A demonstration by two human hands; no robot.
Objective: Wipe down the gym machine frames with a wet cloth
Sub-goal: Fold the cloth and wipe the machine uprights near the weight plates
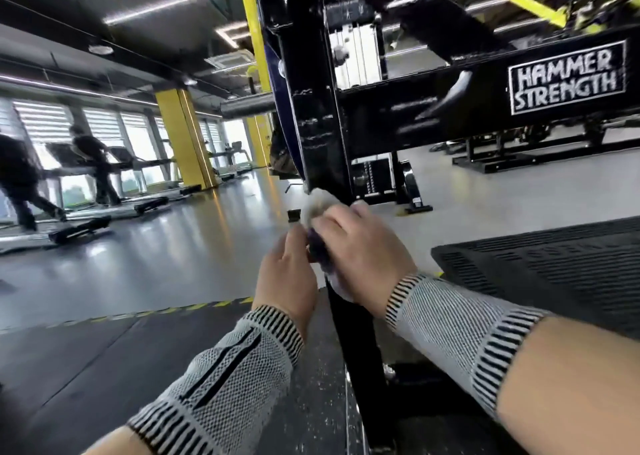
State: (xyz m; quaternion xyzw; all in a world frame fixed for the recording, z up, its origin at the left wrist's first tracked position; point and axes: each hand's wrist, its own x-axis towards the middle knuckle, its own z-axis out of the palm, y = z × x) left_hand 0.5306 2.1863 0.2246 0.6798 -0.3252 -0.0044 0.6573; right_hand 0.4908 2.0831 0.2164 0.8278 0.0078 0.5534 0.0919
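- Where the black upright post of the gym machine comes down in front of me, my right hand grips a white cloth against it, fingers curled over the wad.
- Most of the cloth is hidden under that hand; only a bunched top and a strip below the palm show, with something dark purple between my hands that I cannot identify.
- My left hand pinches the near edge of that bundle, though its fingertips are blurred.
- The post's lower part is covered by my wrists; both wear grey knitted sleeves.
- The crossbeam reads "HAMMER STRENGTH" and is cut off at the right edge.
- Treadmills at the left are smeared by motion.
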